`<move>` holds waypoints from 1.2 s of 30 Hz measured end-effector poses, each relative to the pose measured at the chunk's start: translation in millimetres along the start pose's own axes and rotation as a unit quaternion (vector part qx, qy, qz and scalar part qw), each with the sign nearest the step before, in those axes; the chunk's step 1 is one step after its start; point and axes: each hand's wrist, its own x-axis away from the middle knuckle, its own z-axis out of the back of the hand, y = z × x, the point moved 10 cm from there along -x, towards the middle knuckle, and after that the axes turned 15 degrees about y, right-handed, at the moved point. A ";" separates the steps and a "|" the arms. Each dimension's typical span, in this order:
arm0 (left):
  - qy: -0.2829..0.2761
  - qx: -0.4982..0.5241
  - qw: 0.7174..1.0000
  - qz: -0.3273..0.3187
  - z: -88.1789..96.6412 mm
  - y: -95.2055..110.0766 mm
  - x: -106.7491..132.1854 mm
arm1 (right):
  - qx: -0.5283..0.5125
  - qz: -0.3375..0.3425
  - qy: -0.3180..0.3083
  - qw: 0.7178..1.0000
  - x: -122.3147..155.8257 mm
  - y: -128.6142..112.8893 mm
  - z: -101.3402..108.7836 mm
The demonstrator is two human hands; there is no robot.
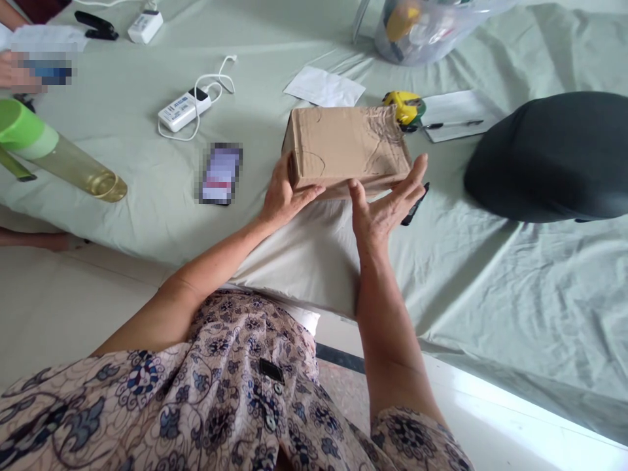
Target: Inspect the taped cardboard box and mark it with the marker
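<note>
A brown cardboard box (338,140) sits between my two hands near the front edge of the cloth-covered surface. Dark scribble-like marks and wrinkled tape show on its right end. My left hand (283,196) clasps the box's left front corner, thumb along the front. On the other side, my right hand (380,212) has its thumb against the front face and its fingers stretched toward the right end; part of its grip is hidden. A small black object (417,204) lies partly behind the right hand. Just past the box's far right corner is a yellow and green tape measure (403,110).
A pen (454,123) rests on white paper (461,104); a dark rounded object (554,157) stands to the right. Leftward are a phone (220,175), a white power strip (184,111) and a green-lidded bottle (63,157). A clear tub (426,49) and another person's hand (17,72) are farther back.
</note>
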 end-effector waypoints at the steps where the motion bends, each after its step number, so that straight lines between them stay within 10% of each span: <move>1: 0.007 -0.004 1.000 0.009 1.9 -0.8 -0.1 | 0.004 -0.001 0.006 1.000 -1.3 2.5 0.7; 10: 0.015 0.041 0.998 0.042 11.2 7.3 -11.0 | -0.088 -0.093 0.062 0.990 -18.8 44.4 2.1; 19: 0.058 0.103 0.989 0.094 22.0 3.1 -19.4 | -0.196 -0.072 0.024 0.978 -18.2 26.4 -4.0; 36: 0.051 0.086 0.995 0.019 16.5 2.7 -19.8 | -0.066 -0.098 -0.021 0.993 -7.6 36.9 -9.4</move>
